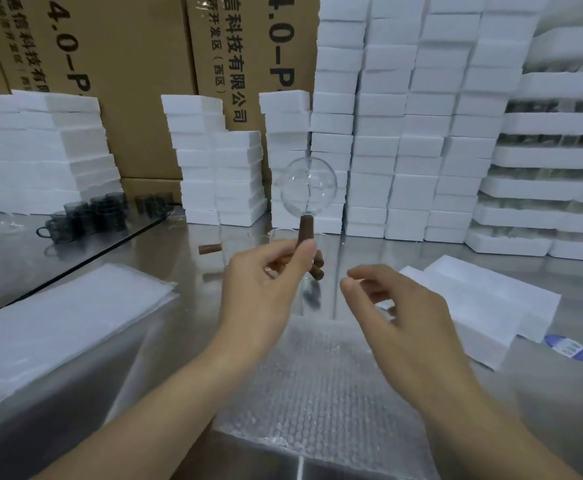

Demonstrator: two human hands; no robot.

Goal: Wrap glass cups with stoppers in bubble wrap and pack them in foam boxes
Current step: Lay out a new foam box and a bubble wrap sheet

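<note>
Your left hand point(266, 289) pinches the wooden stopper point(305, 228) at frame centre, with the round glass cup point(307, 187) upright above it. Your right hand point(397, 317) hovers beside it, fingers loosely curled, holding nothing. Bubble wrap point(318, 393) lies at lower centre; foam boxes point(404, 133) fill the upper right.

- Two hands are showing: left hand point(266, 282), right hand point(397, 317).
- One glass ball point(308, 186) is being held up.
- Three wooden stoppers point(210, 248) are lying loose.
- One bubble wrap sheet point(318, 386) is lying in front.
- One blue sticker point(569, 347) is lying at right.
- Dark cups point(85, 216) and foam boxes point(331, 102) are standing too crowded to count.
</note>
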